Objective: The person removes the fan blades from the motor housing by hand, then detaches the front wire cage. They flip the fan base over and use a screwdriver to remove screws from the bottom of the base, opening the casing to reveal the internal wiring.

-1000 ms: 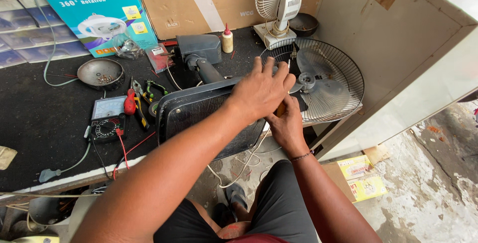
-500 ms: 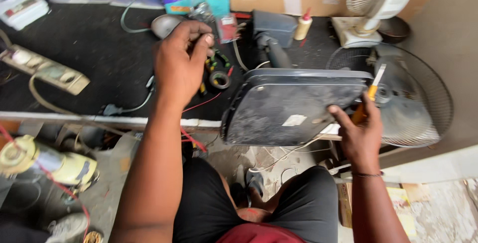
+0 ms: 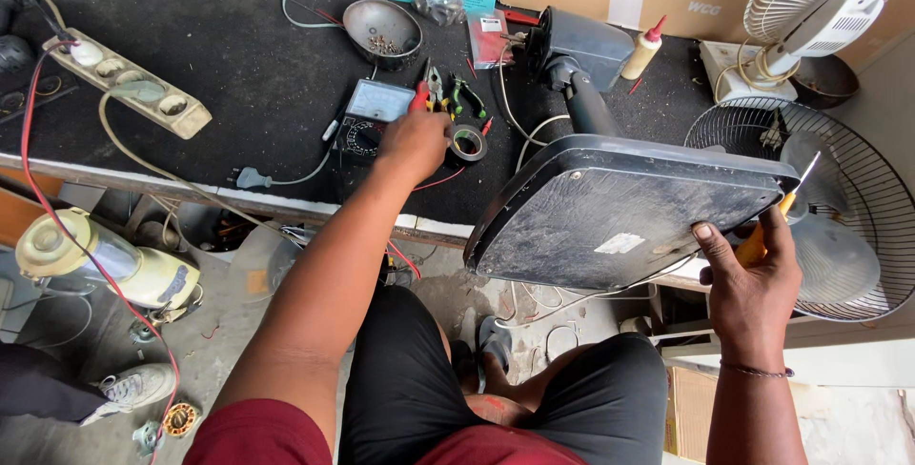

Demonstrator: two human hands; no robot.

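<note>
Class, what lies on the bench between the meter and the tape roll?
In the head view, the left hand lies between meter and tape roll, pliers just beyond.

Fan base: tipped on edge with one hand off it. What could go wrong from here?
1. The fan base stands on edge, steadied only by the right hand, which also holds a screwdriver; it could slip or tip.
2. The left hand reaches among pliers and a tape roll beside the multimeter; a careless reach could snag its red lead.
</note>
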